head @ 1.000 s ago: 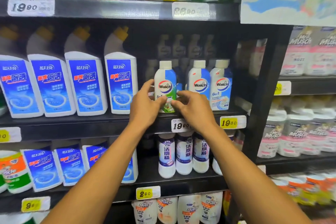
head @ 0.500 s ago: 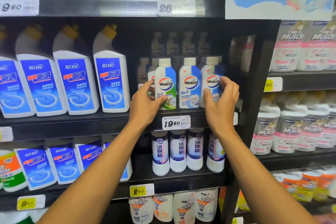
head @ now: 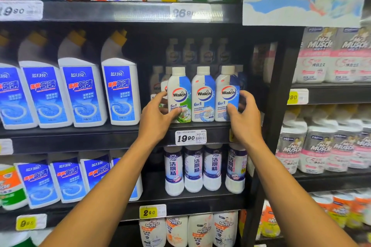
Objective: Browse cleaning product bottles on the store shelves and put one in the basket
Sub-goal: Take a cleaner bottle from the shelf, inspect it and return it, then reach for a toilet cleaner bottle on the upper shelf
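here, in the head view, a shopper's left hand (head: pixel 158 114) curled thumb and fingers round the green 5in1 walch bottle (head: pixel 179 94) while the right hand (head: pixel 244 118) gripped the rightmost 6in1 bottle (head: pixel 226 94), both standing on the shelf (head: pixel 100 136). the middle 6in1 bottle (head: pixel 203 94) stood tight between them; pulling either out could likely tip it off the edge. no basket was in view.
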Demonstrator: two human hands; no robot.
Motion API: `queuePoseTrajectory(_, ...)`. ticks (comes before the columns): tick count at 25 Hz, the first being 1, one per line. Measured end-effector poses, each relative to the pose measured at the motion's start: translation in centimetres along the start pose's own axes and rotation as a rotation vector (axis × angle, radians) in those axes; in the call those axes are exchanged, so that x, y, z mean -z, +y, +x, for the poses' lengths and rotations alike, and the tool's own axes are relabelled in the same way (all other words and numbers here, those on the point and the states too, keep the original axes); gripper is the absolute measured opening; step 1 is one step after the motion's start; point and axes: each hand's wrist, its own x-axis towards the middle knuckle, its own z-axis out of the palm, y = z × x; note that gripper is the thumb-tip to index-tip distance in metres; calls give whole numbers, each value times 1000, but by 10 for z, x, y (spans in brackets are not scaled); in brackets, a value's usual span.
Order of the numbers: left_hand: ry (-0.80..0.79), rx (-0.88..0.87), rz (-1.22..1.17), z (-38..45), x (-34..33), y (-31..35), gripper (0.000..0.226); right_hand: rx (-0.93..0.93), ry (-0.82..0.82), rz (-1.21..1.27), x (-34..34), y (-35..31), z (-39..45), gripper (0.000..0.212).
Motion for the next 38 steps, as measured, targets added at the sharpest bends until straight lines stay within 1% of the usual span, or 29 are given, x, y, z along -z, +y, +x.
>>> queuePoseTrajectory(9, 4, 63, -69, -5, 1, 2, 53, -8, -55, 34, 6, -1, -4, 44)
queuePoseTrajectory(13, -35, 116, -173, -5, 5, 6, 51, 4, -34, 42, 12, -11, -13, 51)
queuePoseTrajectory(16, -62, 140, -213, -4, 10, 3, 56, 17, -41, 27, 22, -23, -18, 57)
queuePoseTrajectory(20, -110, 144, -199, -7, 14, 1, 58, 16, -50, 29, 39, -39, -31, 55)
queuePoseTrajectory(22, -124, 151, -206, -14, 14, 4, 56, 11, -32, 55, 43, -43, -43, 53)
queuePoseTrajectory(24, -58, 135, -180, -23, 14, 12, 50, -3, -26, 82, 46, -47, -54, 49)
queuePoseTrajectory(26, 37, 43, -174, -35, 13, 27, 40, -19, -24, 113, 51, -50, -62, 44)
queuePoseTrajectory(27, 44, 0, -213, -42, 12, 37, 37, -30, -20, 137, 56, -52, -64, 41)
queuePoseTrajectory(29, -14, -30, -315, -57, 8, 58, 35, -53, -6, 197, 69, -56, -67, 33)
queuePoseTrajectory(33, -179, 7, -495, -78, -3, 99, 26, -50, 11, 288, 104, -64, -71, 23)
queuePoseTrajectory(36, -304, 80, -661, -90, -21, 134, 21, -5, 0, 298, 143, -69, -72, 23)
queuePoseTrajectory(38, -397, 106, -753, -98, -37, 156, 23, 28, -23, 284, 175, -69, -72, 22)
